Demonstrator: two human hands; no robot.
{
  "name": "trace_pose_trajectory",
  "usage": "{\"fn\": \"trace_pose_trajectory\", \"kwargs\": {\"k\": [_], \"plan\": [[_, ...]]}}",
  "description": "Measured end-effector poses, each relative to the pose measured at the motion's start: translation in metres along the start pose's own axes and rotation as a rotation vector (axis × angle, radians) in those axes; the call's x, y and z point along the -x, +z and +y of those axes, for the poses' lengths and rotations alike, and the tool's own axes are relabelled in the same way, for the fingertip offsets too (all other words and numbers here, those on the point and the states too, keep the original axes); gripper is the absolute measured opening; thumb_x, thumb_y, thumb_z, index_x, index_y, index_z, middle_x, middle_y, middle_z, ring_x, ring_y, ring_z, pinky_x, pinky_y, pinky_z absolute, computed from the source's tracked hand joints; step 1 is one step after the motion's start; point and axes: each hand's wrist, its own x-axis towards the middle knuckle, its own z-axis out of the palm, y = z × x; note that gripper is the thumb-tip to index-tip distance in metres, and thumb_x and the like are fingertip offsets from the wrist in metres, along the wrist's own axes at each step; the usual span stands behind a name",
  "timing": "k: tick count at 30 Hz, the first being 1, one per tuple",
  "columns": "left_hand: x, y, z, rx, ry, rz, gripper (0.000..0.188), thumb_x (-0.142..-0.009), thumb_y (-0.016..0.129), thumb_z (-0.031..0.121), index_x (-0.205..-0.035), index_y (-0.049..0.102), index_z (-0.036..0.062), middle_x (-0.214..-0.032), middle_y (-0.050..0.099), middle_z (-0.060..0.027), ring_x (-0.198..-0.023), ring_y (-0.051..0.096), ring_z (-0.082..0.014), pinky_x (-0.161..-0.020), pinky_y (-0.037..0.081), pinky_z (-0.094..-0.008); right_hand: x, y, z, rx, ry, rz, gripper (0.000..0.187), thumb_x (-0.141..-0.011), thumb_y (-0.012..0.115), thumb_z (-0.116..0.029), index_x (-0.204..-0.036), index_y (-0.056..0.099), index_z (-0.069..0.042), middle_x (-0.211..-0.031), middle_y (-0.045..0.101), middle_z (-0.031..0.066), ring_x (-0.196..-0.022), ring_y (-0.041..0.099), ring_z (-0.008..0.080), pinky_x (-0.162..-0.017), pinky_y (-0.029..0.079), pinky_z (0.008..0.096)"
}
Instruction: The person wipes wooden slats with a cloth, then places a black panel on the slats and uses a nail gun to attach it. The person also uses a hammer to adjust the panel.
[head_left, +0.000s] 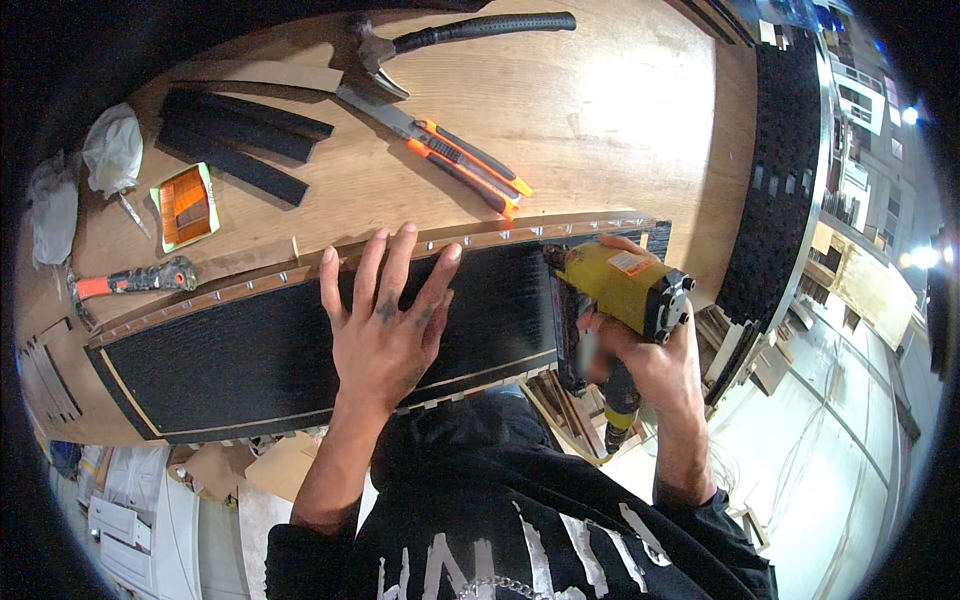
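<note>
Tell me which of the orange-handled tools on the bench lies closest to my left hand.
The pair of orange and grey utility knives, lying just beyond the fingertips of the left hand. The other orange-handled tool lies far off at the bench's left end.

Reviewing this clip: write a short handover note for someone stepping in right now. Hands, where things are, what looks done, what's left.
Left hand: flat, fingers spread, pressing the black panel onto the workbench.
Right hand: gripping the yellow nail gun, nose at the panel's right end by the wooden edge strip.
Nearby: hammer, orange utility knives, black strips.
Done: strip lies along the far edge.
Left: which fasteners are already in, I cannot tell.
</note>
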Motion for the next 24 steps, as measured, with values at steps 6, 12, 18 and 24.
{"fn": "trace_pose_trajectory", "kwargs": {"k": [6,12,18,24], "plan": [[0.004,0.001,-0.006,0.088,0.017,0.038,0.058,-0.090,0.073,0.024,-0.144,0.054,0.0330,-0.152,0.047,-0.0045,-0.139,0.045,-0.0278,-0.119,0.020,-0.0611,0.001,0.017,0.001,-0.078,-0.030,-0.047,0.070,-0.076,0.062,0.011,-0.144,0.049,-0.002,-0.117,0.069,0.0146,-0.092,0.071,0.0174,-0.075,0.060,0.0301],[0.002,-0.005,-0.007,0.149,0.005,0.020,0.056,-0.088,0.074,0.023,-0.141,0.057,0.0297,-0.150,0.049,-0.0041,-0.139,0.046,-0.0269,-0.120,0.019,-0.0618,0.008,0.040,0.000,-0.161,-0.010,-0.058,0.063,-0.083,0.068,0.005,-0.142,0.048,-0.003,-0.101,0.071,0.0123,-0.067,0.067,0.0128,-0.054,0.056,0.0253],[0.002,-0.003,-0.007,0.120,0.016,0.028,0.056,-0.087,0.075,0.023,-0.140,0.058,0.0282,-0.150,0.049,-0.0034,-0.139,0.046,-0.0264,-0.119,0.020,-0.0607,0.006,0.031,0.001,-0.159,0.013,0.015,0.062,-0.083,0.070,0.005,-0.142,0.050,-0.003,-0.110,0.071,0.0126,-0.074,0.068,0.0127,-0.057,0.058,0.0269],[0.003,0.000,-0.007,0.131,0.020,0.033,0.054,-0.086,0.075,0.022,-0.138,0.060,0.0269,-0.150,0.049,-0.0038,-0.139,0.046,-0.0268,-0.119,0.020,-0.0606,0.003,0.029,0.014,-0.059,-0.176,0.029,0.061,-0.083,0.071,0.004,-0.141,0.052,-0.003,-0.115,0.071,0.0130,-0.079,0.068,0.0115,-0.060,0.059,0.0267]]}}
